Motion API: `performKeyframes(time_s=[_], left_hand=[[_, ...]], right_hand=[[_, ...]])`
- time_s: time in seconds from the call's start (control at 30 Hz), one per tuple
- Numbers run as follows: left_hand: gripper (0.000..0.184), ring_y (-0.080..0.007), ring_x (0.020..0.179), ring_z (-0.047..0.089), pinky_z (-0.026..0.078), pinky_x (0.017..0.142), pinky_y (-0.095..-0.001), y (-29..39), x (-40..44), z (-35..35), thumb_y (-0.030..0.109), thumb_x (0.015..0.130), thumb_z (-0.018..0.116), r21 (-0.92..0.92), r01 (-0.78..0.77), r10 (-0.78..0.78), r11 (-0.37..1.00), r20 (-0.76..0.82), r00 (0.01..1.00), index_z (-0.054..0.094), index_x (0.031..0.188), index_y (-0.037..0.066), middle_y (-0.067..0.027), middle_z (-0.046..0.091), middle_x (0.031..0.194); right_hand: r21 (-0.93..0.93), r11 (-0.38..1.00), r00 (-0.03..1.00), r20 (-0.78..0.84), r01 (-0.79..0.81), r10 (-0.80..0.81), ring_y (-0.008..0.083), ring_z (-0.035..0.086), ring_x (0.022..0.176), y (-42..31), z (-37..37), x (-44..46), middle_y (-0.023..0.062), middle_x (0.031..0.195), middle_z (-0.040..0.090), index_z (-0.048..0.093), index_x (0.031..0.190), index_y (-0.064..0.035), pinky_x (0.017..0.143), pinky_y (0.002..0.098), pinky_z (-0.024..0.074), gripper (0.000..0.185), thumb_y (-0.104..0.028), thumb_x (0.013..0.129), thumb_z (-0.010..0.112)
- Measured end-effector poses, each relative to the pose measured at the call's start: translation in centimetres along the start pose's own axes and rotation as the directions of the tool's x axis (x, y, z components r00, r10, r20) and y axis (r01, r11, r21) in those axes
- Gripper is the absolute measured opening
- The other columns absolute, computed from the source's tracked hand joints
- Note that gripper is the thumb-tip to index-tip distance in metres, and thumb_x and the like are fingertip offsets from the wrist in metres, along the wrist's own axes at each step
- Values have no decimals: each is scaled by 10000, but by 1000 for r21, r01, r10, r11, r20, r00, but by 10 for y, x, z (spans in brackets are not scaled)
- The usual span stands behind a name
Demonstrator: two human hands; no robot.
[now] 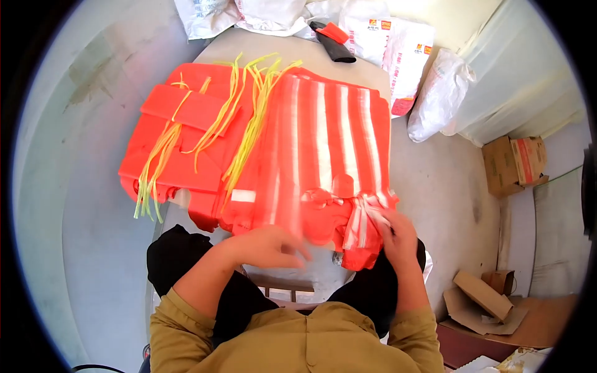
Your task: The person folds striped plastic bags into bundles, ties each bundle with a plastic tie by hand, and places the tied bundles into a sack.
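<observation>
Red fabric with white stripes [320, 137] is spread over the table, its near right corner gathered into folds. My right hand [398, 236] is at that bunched striped end [364, 227], fingers curled round its edge. In front of the fabric's near edge, my left hand [270, 247] is blurred by motion, its fingers apart and nothing visible in them. On the left lies a stack of folded red fabric [168, 140], with yellow strings [252, 124] draped over and beside it.
White printed sacks [367, 37] line the table's far edge, near a black and red roll [334, 46]. A white bag [441, 93] leans at the right. Cardboard boxes [507, 165] stand by the right wall, and opened cardboard [479, 304] lies at the lower right.
</observation>
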State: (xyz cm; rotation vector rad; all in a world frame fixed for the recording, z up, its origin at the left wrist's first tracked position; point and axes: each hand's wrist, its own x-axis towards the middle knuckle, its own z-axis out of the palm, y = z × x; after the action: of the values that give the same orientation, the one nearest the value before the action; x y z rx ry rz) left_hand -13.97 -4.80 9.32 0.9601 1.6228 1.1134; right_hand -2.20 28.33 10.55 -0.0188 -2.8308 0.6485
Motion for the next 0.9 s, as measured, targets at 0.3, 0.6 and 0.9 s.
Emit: performKeyframes(time_s=[0.3,0.6,0.9], left_hand=[[196,-80,887,590,503,811,-265,-20,27,-8,140,1022,614,-347,-23,-175,938,-528,831,686,1151,12,17,644,944],[484,-221,1380,454,352,1151,-380,-37,49,-23,389,1108,420,-499,-239,-263,833,-738,622,479,1443,44,-108,524,1427],[684,-278,1481,335,264,1214,-428,-24,67,-20,519,1103,325,-535,-331,-239,777,-738,631,273,1585,35,-160,363,1586]], right_hand=[[11,999,997,64,46,-46,366,588,1191,6,85,100,173,1251,644,571,1368,-59,1004,430,491,518,-17,868,701],[375,901,969,196,-218,153,292,651,934,-9,57,98,143,956,661,701,1004,-17,814,363,525,162,-41,844,715],[706,560,893,257,-434,369,56,537,712,7,67,90,-7,870,640,662,979,-46,619,223,434,68,7,946,636]])
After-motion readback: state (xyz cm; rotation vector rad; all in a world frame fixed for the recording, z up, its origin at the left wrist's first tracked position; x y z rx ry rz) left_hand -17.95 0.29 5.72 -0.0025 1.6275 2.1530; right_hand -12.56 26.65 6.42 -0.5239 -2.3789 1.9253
